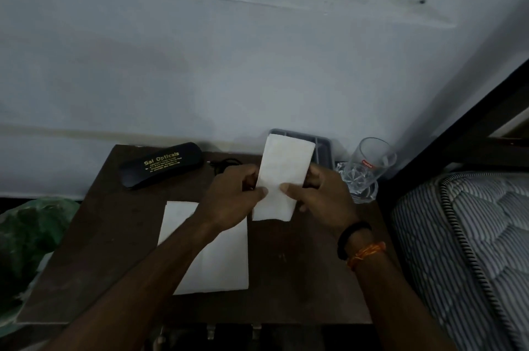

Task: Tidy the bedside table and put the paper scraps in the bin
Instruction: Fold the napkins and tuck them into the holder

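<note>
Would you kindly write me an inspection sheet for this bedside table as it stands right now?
Surface: dark wooden bedside table, scuffed, set against a pale wall.
Job's things: folded white paper held above the table by both hands; a second white sheet lying flat, partly under the left forearm.
Clutter: black spectacle case at the back left; clear glass mug at the back right; grey tray behind the held paper.
Grippers: left hand and right hand each pinch a side of the folded paper.
Cables: dark cord beside the case.
Surroundings: striped mattress on the right; green bag on the left.
</note>
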